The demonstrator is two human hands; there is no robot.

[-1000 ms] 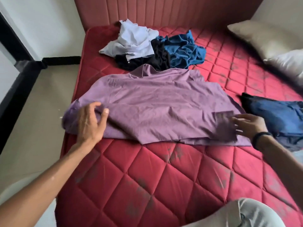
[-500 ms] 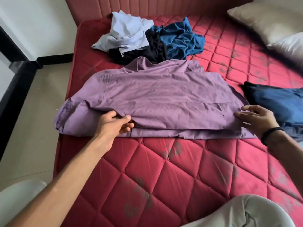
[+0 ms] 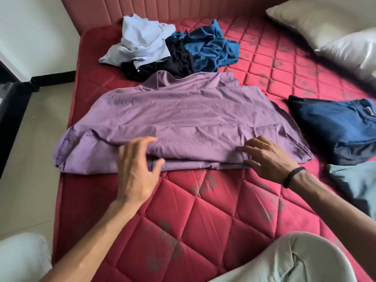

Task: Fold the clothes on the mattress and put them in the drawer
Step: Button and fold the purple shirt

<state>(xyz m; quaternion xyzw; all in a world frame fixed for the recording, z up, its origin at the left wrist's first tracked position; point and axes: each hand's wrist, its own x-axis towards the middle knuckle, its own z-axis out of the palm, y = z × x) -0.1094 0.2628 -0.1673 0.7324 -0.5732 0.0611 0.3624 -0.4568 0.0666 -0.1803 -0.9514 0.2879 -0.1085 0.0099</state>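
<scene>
The left hand (image 3: 136, 169) is motion-blurred; the folded navy garment (image 3: 333, 127) runs off the right edge.

Beige pillow (image 3: 301, 19) & white pillow (image 3: 352, 49) top right, padded headboard (image 3: 183, 7)

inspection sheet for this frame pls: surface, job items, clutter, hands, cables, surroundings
Surface: red quilted mattress, grey flower print.
Job's things: purple shirt spread flat, near edge folded up; unfolded pile behind it of light blue shirt, black garment, blue garment; folded navy garment at the right.
Clutter: grey-blue cloth at right edge; pillows.
Hands: left hand open over the fold; right hand flat on shirt's hem, black wristband.
Cables: nothing seen.
Surroundings: padded headboard, tiled floor; no drawer visible.
</scene>
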